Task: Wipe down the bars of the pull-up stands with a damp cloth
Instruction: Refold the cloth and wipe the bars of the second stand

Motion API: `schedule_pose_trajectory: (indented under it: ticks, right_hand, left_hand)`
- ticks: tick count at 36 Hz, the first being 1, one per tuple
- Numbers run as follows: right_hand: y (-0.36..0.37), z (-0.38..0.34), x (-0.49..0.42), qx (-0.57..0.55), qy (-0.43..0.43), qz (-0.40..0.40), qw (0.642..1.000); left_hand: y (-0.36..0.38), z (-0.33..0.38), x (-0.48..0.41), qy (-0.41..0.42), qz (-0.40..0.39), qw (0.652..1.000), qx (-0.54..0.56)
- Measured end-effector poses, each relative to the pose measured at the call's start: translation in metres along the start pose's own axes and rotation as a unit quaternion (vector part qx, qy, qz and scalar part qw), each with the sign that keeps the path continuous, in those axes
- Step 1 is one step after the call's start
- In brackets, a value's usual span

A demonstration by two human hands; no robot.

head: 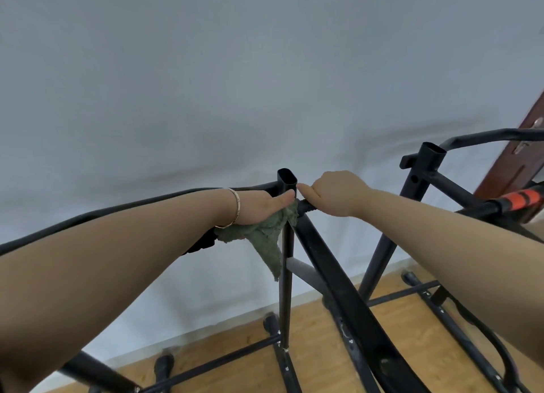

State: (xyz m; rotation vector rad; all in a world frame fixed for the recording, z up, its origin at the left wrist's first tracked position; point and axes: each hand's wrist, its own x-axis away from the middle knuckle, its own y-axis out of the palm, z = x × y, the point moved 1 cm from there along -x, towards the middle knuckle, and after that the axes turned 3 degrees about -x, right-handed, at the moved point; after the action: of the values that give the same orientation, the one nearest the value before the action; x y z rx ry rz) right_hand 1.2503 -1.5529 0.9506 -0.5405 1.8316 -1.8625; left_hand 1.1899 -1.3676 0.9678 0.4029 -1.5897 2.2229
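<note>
A black pull-up stand's upright post [286, 274] rises in the middle of the view with an open tube end at its top. My left hand [262, 205] presses a green cloth [265, 239] against the bar just left of that post, and the cloth's loose end hangs down. My right hand [332, 193] grips the short black bar right of the post, fingers curled over it. A second stand [418, 186] with an orange grip [521, 199] is at the right.
A pale grey wall fills the background close behind the stands. Black base bars [235, 354] and rubber feet lie on the wooden floor below. A brown door [527, 139] with a handle stands at the right edge.
</note>
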Motion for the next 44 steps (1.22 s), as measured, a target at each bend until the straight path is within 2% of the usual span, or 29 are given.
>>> schedule_pose_trajectory:
  ticks: [3, 6, 9, 12, 13, 15, 18, 21, 25, 27, 32, 35, 38, 41, 44]
  right_hand:
    - [0.007, 0.001, 0.01, 0.082, -0.012, 0.104, 0.991]
    - [0.009, 0.005, 0.016, 0.078, -0.013, 0.155, 0.985]
    - [0.0, 0.005, 0.003, 0.003, 0.018, 0.089, 0.996]
    - [-0.005, 0.011, -0.009, -0.105, 0.038, -0.099, 0.989]
    - [-0.006, 0.011, -0.008, -0.121, 0.04, -0.139, 0.982]
    - [-0.002, 0.01, -0.005, -0.114, 0.03, -0.159, 0.98]
    - [0.006, 0.006, -0.002, -0.034, 0.005, -0.078, 0.996]
    - [0.016, 0.004, 0.004, 0.016, 0.017, 0.021, 1.0]
    - [0.027, 0.003, 0.012, 0.058, 0.016, 0.068, 0.996]
    - [0.03, 0.003, 0.013, 0.032, 0.016, 0.064, 0.997]
    - [0.026, 0.002, 0.016, -0.08, -0.008, 0.102, 0.992]
    - [0.028, 0.004, 0.019, -0.165, -0.056, 0.12, 0.977]
    - [0.035, 0.008, 0.025, -0.164, -0.105, 0.138, 0.971]
    - [0.034, 0.006, 0.025, -0.191, -0.095, 0.134, 0.968]
    - [0.024, 0.004, 0.022, -0.259, -0.058, 0.132, 0.955]
  left_hand:
    - [-0.004, -0.004, 0.003, -0.028, -0.054, 0.997, 0.038]
    - [-0.007, -0.007, 0.0, 0.001, -0.091, 0.994, 0.056]
    - [-0.002, -0.005, -0.006, 0.038, -0.029, 0.999, -0.017]
    - [0.011, -0.002, -0.012, 0.072, 0.031, 0.991, -0.109]
    - [0.015, 0.0, -0.012, 0.077, 0.038, 0.989, -0.12]
    - [0.018, 0.002, -0.012, 0.082, 0.041, 0.988, -0.127]
    - [0.017, 0.0, -0.011, 0.087, 0.05, 0.986, -0.13]
    - [0.018, -0.003, -0.01, 0.09, 0.084, 0.988, -0.096]
    - [0.018, -0.009, -0.012, 0.045, 0.155, 0.987, -0.015]
    - [0.016, -0.011, -0.014, 0.01, 0.162, 0.987, 0.012]
    - [0.012, 0.0, -0.009, 0.046, 0.218, 0.974, 0.035]
    - [0.015, 0.003, -0.005, 0.047, 0.203, 0.978, 0.013]
    - [0.019, 0.003, 0.002, 0.061, 0.181, 0.982, 0.001]
    - [0.02, 0.002, 0.007, 0.069, 0.178, 0.982, 0.009]
    - [0.016, -0.002, 0.01, 0.103, 0.184, 0.976, 0.063]
